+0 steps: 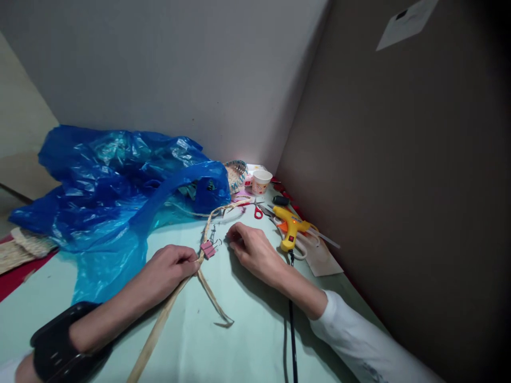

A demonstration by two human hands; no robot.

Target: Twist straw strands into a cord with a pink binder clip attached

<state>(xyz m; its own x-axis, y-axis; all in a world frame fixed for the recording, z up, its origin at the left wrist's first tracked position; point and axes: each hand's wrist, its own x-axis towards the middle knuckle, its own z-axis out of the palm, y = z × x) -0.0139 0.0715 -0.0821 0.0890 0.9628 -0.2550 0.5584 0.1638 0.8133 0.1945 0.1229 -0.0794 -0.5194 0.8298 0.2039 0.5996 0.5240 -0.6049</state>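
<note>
My left hand (170,269) is closed in a pinch on the loose straw strips (207,290), just below a pink binder clip (208,248) clamped on a braided straw cord (207,224). The cord runs up toward the blue plastic bag (115,186). To the right of the clip, my right hand (251,249) rests on the pale green table (239,340) with its fingers curled under. What it holds, if anything, is hidden. Two strips trail from my left hand toward the table's near edge.
A yellow glue gun (290,227) lies right of my right hand, its black cable (292,330) running toward me. Red-handled scissors (257,211), a paper cup (261,181) and a small woven basket (236,174) sit in the corner. Walls close in behind and on the right.
</note>
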